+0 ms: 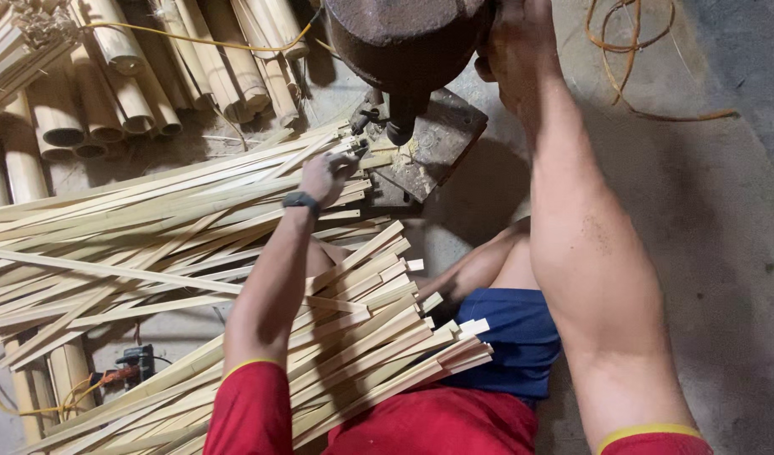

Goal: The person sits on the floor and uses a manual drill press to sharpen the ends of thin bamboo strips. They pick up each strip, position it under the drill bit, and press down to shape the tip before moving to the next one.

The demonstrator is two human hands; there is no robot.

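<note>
My left hand [326, 173] grips a thin bamboo strip [235, 173] and holds its end on the rusty metal base [441, 139] of a dark machine [404, 38], right under the machine's downward tool tip [399, 131]. A dark band sits on that wrist. My right hand [513, 34] is raised and closed on the side of the machine's head. A stack of cut bamboo strips [361, 337] lies across my lap, over my red shirt and blue shorts.
A wide pile of long bamboo strips [109, 244] covers the floor at left. Round bamboo tubes [109, 93] lie at the top left. A coil of orange cord [631, 50] rests on the concrete at top right. A small dark device [134, 362] sits at lower left.
</note>
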